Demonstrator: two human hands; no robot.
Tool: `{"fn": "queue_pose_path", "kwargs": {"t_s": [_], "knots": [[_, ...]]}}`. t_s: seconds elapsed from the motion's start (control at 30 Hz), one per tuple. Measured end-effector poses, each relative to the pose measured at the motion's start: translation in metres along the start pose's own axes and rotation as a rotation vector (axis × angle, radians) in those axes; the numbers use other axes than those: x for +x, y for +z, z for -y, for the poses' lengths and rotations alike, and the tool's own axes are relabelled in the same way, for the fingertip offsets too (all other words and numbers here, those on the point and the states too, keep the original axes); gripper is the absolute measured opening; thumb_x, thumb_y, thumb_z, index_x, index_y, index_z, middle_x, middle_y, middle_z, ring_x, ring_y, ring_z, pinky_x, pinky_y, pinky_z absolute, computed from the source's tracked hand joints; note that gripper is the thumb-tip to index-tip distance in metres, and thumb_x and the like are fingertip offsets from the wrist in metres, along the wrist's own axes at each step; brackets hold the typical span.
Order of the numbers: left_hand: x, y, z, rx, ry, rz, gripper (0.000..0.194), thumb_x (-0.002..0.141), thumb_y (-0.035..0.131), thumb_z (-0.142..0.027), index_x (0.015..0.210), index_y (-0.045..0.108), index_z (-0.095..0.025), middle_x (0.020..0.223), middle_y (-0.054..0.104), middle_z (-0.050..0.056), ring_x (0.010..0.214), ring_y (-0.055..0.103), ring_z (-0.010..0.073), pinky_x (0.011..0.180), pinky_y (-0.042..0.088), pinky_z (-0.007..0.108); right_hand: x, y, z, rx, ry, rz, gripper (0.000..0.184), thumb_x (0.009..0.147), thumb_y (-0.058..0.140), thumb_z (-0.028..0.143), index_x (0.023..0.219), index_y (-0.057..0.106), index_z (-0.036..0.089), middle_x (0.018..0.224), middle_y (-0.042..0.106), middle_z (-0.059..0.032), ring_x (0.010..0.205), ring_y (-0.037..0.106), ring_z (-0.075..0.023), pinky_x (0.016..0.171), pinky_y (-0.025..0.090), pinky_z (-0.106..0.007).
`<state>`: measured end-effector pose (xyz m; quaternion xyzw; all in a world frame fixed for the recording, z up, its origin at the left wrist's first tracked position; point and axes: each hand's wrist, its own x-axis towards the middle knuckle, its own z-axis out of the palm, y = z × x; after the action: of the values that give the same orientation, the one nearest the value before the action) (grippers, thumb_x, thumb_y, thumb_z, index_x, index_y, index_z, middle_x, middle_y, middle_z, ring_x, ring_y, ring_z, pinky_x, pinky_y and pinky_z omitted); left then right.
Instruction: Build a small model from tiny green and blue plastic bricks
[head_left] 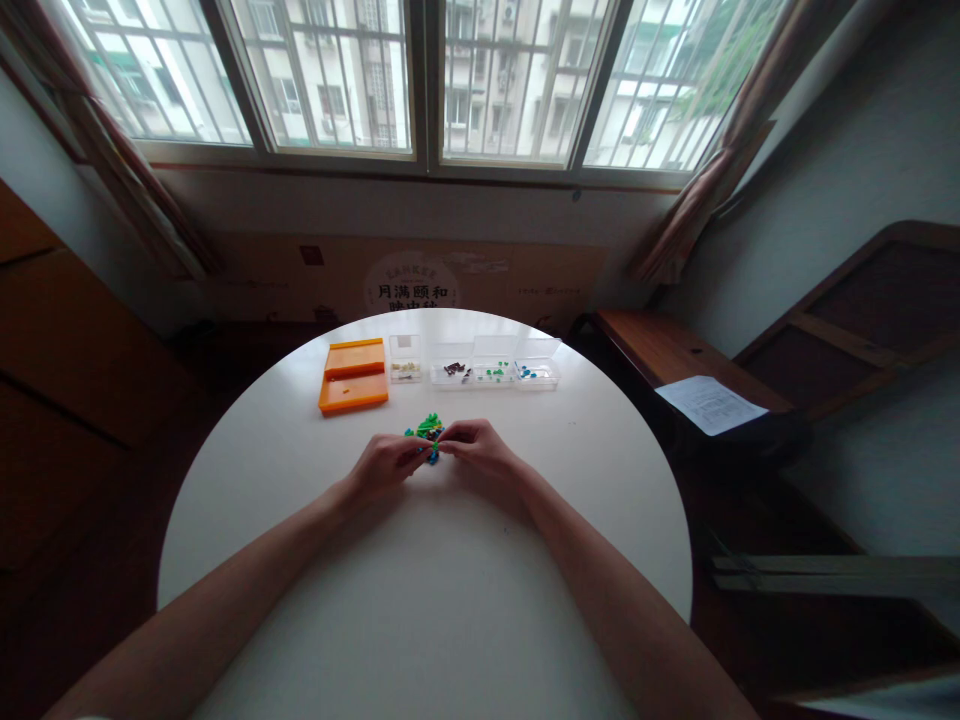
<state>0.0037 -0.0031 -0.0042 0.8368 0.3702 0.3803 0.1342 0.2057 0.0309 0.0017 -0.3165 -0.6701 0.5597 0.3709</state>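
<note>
Over the white round table (420, 580), my left hand (384, 462) and my right hand (480, 446) meet fingertip to fingertip. Both are closed in a pinch on a small green piece (436, 448), which looks like a toy building brick; its exact shape is too small to make out. Just behind and beneath the fingers lies a heap of small bricks (429, 425), mostly green with blue, yellow and dark ones. The fingers cover part of that heap.
Beyond the heap stand an orange two-level tray (354, 392), a clear box with pale pieces (406, 368), and an open-lidded clear compartment box (491, 382) with dark, green and blue pieces. A wooden bench (626, 335) with a paper sheet (709, 404) is at the right.
</note>
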Motion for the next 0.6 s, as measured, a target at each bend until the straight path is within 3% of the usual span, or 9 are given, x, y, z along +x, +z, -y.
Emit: {"fn": "queue_pose_path", "kwargs": {"t_s": [0.27,0.6], "knots": [[0.0002,0.0001,-0.0001,-0.001,-0.003,-0.005,0.021,0.085,0.056,-0.028,0.089,0.070,-0.012,0.048,0.058,-0.001,0.041,0.047,0.0057,0.045,0.037,0.014,-0.0005,0.0010,0.0021,-0.018,0.020,-0.001,0.034,0.065,0.071,0.042,0.076,0.070,0.009,0.063,0.063,-0.0029,0.056,0.051,-0.0103,0.055,0.039,-0.023],[-0.0001,0.0000,0.0003,0.001,0.002,-0.011,0.022,0.085,0.056,-0.028,0.088,0.070,-0.012,0.048,0.058,-0.001,0.041,0.046,0.0054,0.046,0.038,0.014,-0.0018,0.0013,0.0053,-0.020,0.002,0.003,0.034,0.064,0.072,0.041,0.076,0.070,0.009,0.070,0.068,-0.0060,0.063,0.057,-0.0140,0.063,0.044,-0.026]]}}
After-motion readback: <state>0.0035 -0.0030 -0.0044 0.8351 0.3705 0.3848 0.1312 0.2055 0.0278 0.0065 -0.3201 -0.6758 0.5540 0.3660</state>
